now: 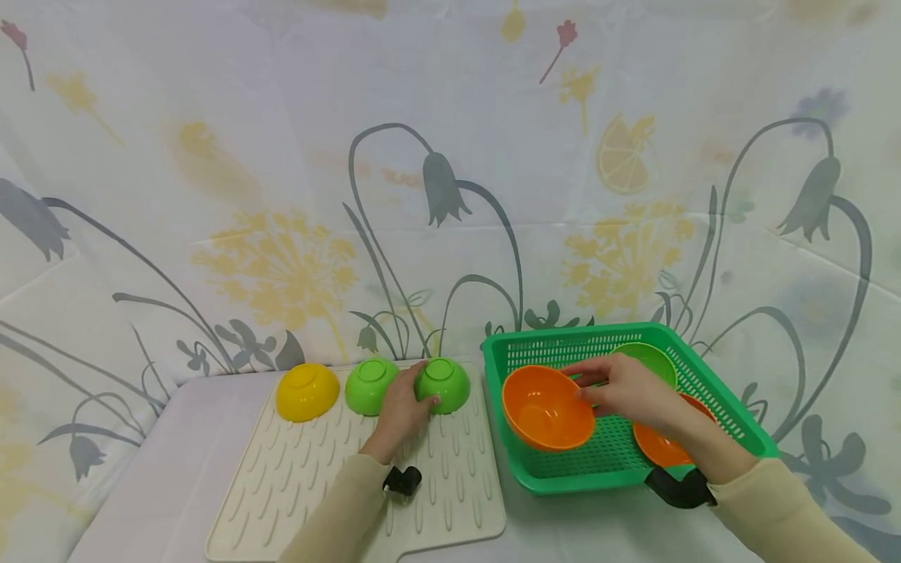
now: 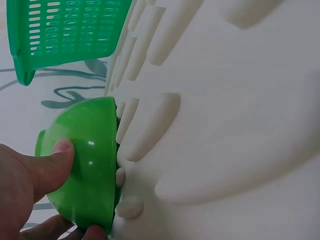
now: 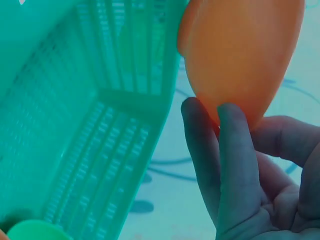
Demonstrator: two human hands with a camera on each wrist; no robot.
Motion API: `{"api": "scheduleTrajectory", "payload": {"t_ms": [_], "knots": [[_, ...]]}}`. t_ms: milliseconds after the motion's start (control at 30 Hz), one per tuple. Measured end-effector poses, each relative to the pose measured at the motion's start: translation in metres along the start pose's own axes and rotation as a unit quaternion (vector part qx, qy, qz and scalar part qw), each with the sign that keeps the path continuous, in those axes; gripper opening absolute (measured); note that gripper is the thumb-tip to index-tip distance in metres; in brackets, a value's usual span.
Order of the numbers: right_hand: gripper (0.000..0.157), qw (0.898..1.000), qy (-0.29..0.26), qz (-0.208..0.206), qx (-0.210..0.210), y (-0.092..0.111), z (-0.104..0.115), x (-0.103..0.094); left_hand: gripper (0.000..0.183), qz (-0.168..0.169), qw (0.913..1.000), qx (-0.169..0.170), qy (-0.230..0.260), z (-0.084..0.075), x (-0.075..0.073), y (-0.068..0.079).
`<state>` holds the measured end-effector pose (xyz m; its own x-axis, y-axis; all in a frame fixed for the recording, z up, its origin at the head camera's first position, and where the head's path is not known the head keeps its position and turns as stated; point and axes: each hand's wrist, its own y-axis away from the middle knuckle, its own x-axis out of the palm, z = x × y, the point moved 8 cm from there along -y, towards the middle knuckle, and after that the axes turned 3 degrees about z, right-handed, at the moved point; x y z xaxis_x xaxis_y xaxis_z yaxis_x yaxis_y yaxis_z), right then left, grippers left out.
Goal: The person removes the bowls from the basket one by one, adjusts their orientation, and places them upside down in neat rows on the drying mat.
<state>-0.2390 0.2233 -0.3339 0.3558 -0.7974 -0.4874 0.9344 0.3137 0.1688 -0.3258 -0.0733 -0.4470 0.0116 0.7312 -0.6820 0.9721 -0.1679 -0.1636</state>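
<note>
My left hand (image 1: 403, 414) holds the right-hand green bowl (image 1: 443, 387), which stands upside down on the cream draining mat (image 1: 450, 500). In the left wrist view its thumb lies on the side of that bowl (image 2: 87, 160), the other fingers on the far side. Another upturned green bowl (image 1: 367, 387) sits just left of this hand, and a yellow bowl (image 1: 306, 393) stands further left. My right hand (image 1: 626, 391) pinches the rim of an orange bowl (image 1: 545, 410), raised over the left part of the green basket (image 1: 584, 481), its hollow facing the head camera.
Inside the basket lie a green bowl (image 1: 651, 361) and a second orange bowl (image 1: 658, 446), partly hidden by my right forearm. The basket stands right beside the mat's right edge. A flower-patterned cloth (image 1: 450, 258) hangs behind.
</note>
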Motion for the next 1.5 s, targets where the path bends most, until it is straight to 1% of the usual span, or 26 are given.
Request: {"api": "scheduleTrajectory", "payload": {"t_ms": [100, 267, 367, 500, 600, 833, 900, 1033, 1200, 1300, 1400, 1500], "knots": [[0.043, 1.000, -0.003, -0.003, -0.001, 0.000, 0.001, 0.008, 0.066, 0.000, 1.0000, -0.005, 0.004, 0.000, -0.001, 0.001], [0.040, 1.000, -0.004, -0.013, -0.003, 0.002, 0.008, 0.021, 0.065, -0.002, 1.0000, 0.003, 0.009, -0.002, -0.002, 0.000], [0.038, 1.000, -0.005, -0.017, -0.002, 0.002, 0.012, 0.032, 0.065, -0.002, 0.9999, 0.002, 0.012, -0.004, -0.002, 0.000], [0.037, 1.000, -0.007, -0.008, -0.015, 0.001, 0.017, 0.047, 0.065, 0.000, 1.0000, -0.003, 0.007, -0.005, -0.002, 0.001], [0.035, 1.000, -0.012, -0.003, -0.022, -0.001, 0.019, 0.056, 0.064, 0.002, 1.0000, 0.000, -0.001, -0.006, -0.002, 0.000], [0.034, 0.999, -0.035, 0.002, -0.026, -0.007, 0.021, 0.075, 0.065, 0.007, 0.9999, 0.000, 0.009, -0.007, -0.004, 0.002], [0.034, 0.999, -0.036, 0.000, -0.027, -0.009, 0.022, 0.079, 0.065, 0.009, 0.9998, 0.006, 0.014, -0.007, -0.005, 0.003], [0.034, 0.999, -0.040, -0.008, -0.024, -0.012, 0.022, 0.088, 0.064, 0.016, 0.9991, 0.010, 0.038, -0.008, -0.013, 0.009], [0.032, 0.999, -0.044, -0.014, -0.027, -0.016, 0.022, 0.097, 0.059, 0.022, 0.9954, 0.023, 0.090, -0.011, -0.027, 0.024], [0.032, 0.998, -0.045, -0.020, -0.030, -0.019, 0.022, 0.101, 0.055, 0.028, 0.9912, 0.035, 0.125, -0.017, -0.036, 0.035], [0.032, 0.998, -0.043, -0.026, -0.033, -0.022, 0.023, 0.104, 0.050, 0.042, 0.9861, 0.028, 0.158, -0.021, -0.043, 0.046], [0.031, 0.998, -0.033, -0.034, -0.041, -0.025, 0.027, 0.107, 0.043, 0.063, 0.9788, 0.017, 0.194, -0.023, -0.047, 0.056]]}}
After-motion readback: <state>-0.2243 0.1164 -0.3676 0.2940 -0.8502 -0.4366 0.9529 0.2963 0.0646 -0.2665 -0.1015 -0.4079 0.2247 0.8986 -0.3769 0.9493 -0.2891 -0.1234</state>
